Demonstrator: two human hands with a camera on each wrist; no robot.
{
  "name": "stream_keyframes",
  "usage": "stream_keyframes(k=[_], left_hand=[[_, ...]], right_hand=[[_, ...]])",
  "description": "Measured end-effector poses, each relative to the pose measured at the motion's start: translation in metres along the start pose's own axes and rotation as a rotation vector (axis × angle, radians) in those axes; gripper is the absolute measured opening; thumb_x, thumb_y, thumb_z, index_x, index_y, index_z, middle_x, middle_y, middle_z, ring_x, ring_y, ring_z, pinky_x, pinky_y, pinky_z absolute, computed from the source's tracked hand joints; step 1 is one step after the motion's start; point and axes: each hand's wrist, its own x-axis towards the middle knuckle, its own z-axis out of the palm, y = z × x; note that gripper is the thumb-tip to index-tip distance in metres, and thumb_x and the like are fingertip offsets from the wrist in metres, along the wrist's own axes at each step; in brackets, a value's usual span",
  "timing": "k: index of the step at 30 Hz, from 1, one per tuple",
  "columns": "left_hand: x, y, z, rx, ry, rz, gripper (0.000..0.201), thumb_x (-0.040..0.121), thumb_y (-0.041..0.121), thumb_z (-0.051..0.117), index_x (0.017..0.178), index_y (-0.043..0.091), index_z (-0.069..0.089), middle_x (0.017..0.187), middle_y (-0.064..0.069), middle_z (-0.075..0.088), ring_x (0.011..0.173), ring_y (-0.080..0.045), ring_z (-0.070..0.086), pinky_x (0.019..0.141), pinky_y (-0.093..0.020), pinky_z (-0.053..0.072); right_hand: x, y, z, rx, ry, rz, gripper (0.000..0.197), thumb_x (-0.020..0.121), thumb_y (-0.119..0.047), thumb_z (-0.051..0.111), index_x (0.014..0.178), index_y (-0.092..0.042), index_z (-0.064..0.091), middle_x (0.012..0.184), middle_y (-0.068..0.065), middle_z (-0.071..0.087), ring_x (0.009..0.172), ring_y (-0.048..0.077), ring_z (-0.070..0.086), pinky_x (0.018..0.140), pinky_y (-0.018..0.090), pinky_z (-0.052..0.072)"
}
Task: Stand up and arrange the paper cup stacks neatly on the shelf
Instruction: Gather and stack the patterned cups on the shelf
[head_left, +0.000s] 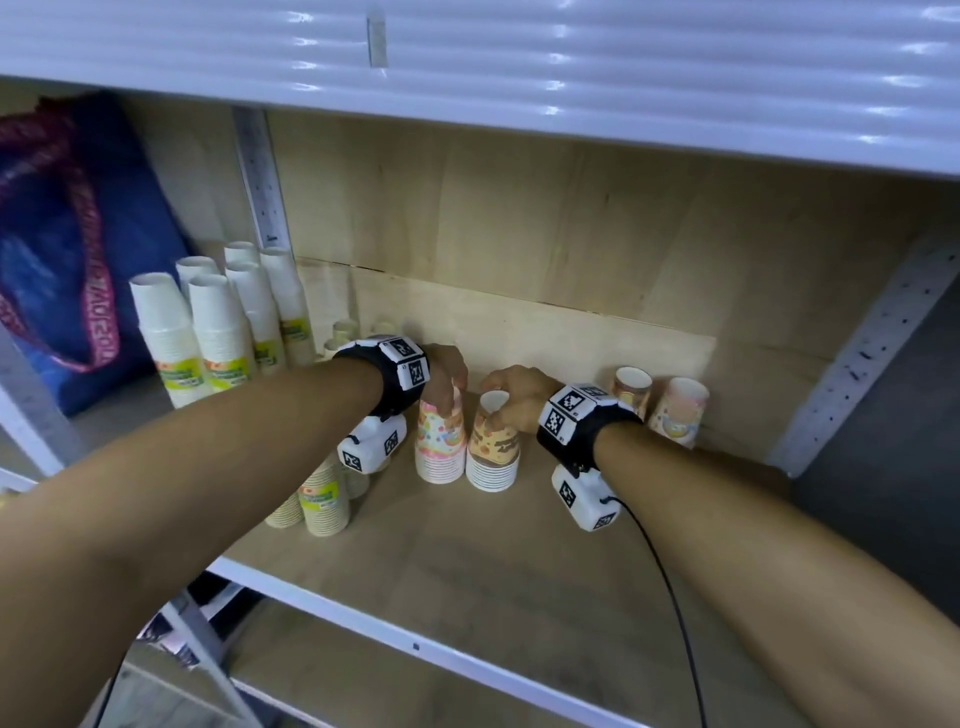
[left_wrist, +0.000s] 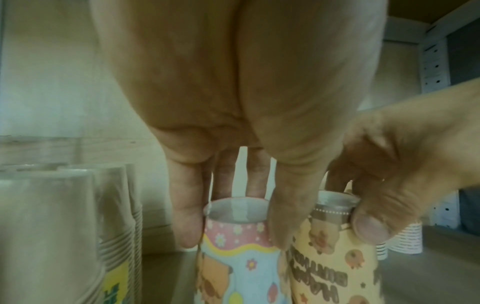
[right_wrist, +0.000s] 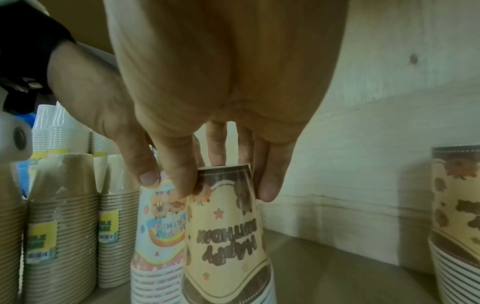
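Two printed paper cup stacks stand mouth-down and side by side on the wooden shelf (head_left: 467, 561). My left hand (head_left: 449, 400) grips the top of the pink and blue stack (head_left: 439, 447) from above, fingers and thumb curled round its upper end (left_wrist: 233, 222). My right hand (head_left: 496, 410) grips the top of the yellow and brown "Happy Birthday" stack (head_left: 493, 452) the same way (right_wrist: 226, 185). In the right wrist view the yellow stack (right_wrist: 226, 236) leans against the pink and blue stack (right_wrist: 161, 226). Two more printed stacks (head_left: 631, 389) (head_left: 678, 415) stand at the back right.
Tall white cup stacks (head_left: 208, 332) stand at the back left, and beige stacks (head_left: 322, 499) sit under my left forearm. A blue bag (head_left: 78, 234) fills the far left. The shelf's white front rail (head_left: 415, 644) runs below, and an upper shelf (head_left: 519, 78) hangs overhead.
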Motion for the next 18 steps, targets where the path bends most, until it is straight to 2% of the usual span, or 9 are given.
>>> stream_keyframes(k=[1, 3, 5, 7, 9, 12, 15, 18], left_hand=[[-0.001, 0.000, 0.001, -0.020, 0.012, 0.010, 0.052, 0.079, 0.018, 0.074, 0.126, 0.003, 0.057, 0.109, -0.017, 0.056, 0.089, 0.004, 0.063, 0.053, -0.002, 0.031], [0.000, -0.002, 0.001, -0.031, 0.055, 0.024, 0.055, 0.085, 0.012, 0.073, 0.136, 0.006, 0.053, 0.130, -0.015, 0.051, 0.119, -0.014, 0.055, 0.057, 0.001, 0.032], [-0.001, -0.003, 0.001, 0.004, 0.105, 0.051, 0.056, 0.086, 0.013, 0.071, 0.139, 0.013, 0.054, 0.142, -0.010, 0.045, 0.129, -0.025, 0.045, 0.079, -0.012, 0.035], [-0.001, -0.002, 0.000, 0.024, 0.104, 0.046, 0.054, 0.084, 0.013, 0.072, 0.136, 0.014, 0.057, 0.140, -0.008, 0.047, 0.126, -0.026, 0.048, 0.086, -0.023, 0.041], [-0.001, 0.000, -0.004, 0.028, 0.106, 0.044, 0.054, 0.083, 0.014, 0.073, 0.134, 0.015, 0.058, 0.138, -0.007, 0.048, 0.123, -0.026, 0.051, 0.087, -0.028, 0.047], [0.004, 0.007, -0.013, 0.021, 0.129, 0.085, 0.055, 0.081, 0.016, 0.074, 0.133, 0.017, 0.059, 0.137, -0.006, 0.050, 0.121, -0.024, 0.052, 0.085, -0.027, 0.047], [0.014, 0.021, -0.020, 0.000, 0.128, 0.129, 0.054, 0.080, 0.015, 0.073, 0.133, 0.018, 0.059, 0.134, -0.006, 0.054, 0.116, -0.024, 0.055, 0.077, -0.024, 0.043], [0.024, 0.045, -0.024, 0.015, 0.134, 0.190, 0.054, 0.080, 0.016, 0.073, 0.133, 0.021, 0.059, 0.136, -0.005, 0.051, 0.118, -0.024, 0.053, 0.081, -0.025, 0.044]], right_hand=[[-0.001, 0.000, 0.000, -0.004, 0.008, -0.004, 0.066, 0.077, -0.024, 0.078, 0.138, -0.023, 0.052, 0.141, -0.002, 0.052, 0.126, 0.020, 0.051, 0.095, 0.024, 0.042], [-0.003, -0.001, 0.000, -0.019, 0.020, -0.007, 0.065, 0.076, -0.025, 0.078, 0.136, -0.022, 0.053, 0.139, 0.000, 0.053, 0.124, 0.022, 0.053, 0.096, 0.027, 0.044], [-0.005, -0.001, 0.000, -0.028, 0.029, -0.002, 0.065, 0.076, -0.026, 0.078, 0.136, -0.021, 0.053, 0.139, 0.001, 0.054, 0.123, 0.023, 0.054, 0.095, 0.027, 0.044], [-0.009, 0.000, -0.002, -0.041, 0.030, 0.009, 0.065, 0.077, -0.025, 0.078, 0.137, -0.020, 0.053, 0.140, 0.001, 0.052, 0.123, 0.023, 0.054, 0.092, 0.025, 0.042], [-0.015, 0.004, -0.007, -0.061, 0.045, 0.017, 0.057, 0.079, -0.023, 0.076, 0.133, -0.021, 0.056, 0.137, 0.001, 0.054, 0.122, 0.022, 0.055, 0.088, 0.024, 0.042], [-0.027, 0.013, -0.020, -0.093, 0.086, 0.021, 0.048, 0.079, -0.023, 0.075, 0.125, -0.023, 0.061, 0.130, -0.001, 0.057, 0.118, 0.021, 0.056, 0.085, 0.023, 0.040], [-0.043, 0.026, -0.037, -0.099, 0.101, 0.079, 0.049, 0.076, -0.024, 0.077, 0.122, -0.025, 0.061, 0.127, -0.003, 0.056, 0.115, 0.018, 0.055, 0.082, 0.022, 0.039], [-0.062, 0.042, -0.050, -0.106, 0.096, 0.161, 0.050, 0.072, -0.026, 0.078, 0.120, -0.027, 0.062, 0.117, -0.007, 0.054, 0.109, 0.016, 0.054, 0.082, 0.025, 0.043]])
